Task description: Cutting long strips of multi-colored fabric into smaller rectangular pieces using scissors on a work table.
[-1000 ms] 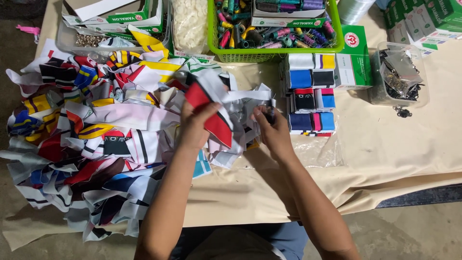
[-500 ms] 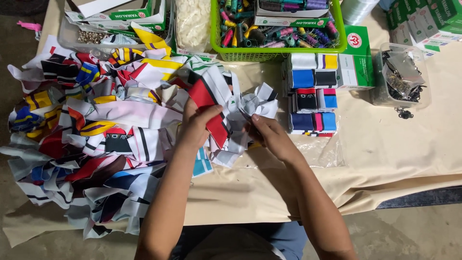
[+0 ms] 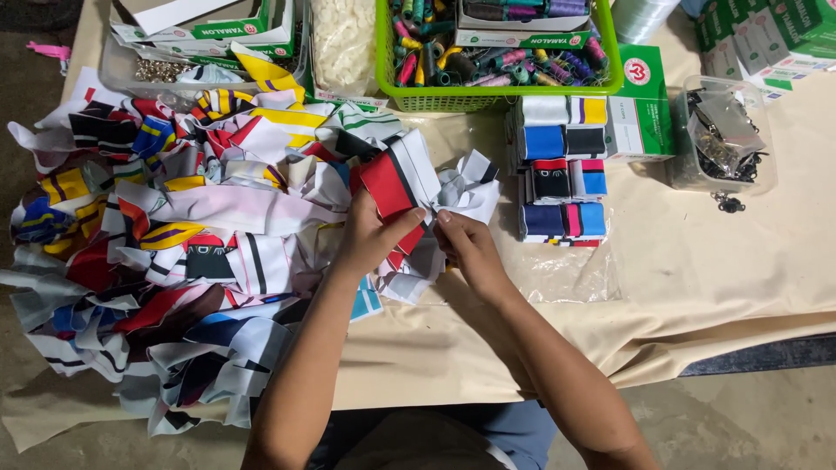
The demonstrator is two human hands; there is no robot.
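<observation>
Your big heap of fabric scraps [image 3: 174, 252], left of centre, could snag and drag along. At centre, your left hand [image 3: 374, 239] and right hand [image 3: 466, 248] each pinch the red-and-white piece [image 3: 396, 178]; loosen either and it drops back in.

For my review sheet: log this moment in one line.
left hand: grips red-white fabric piece | right hand: pinches same piece | fabric pile: left
</observation>
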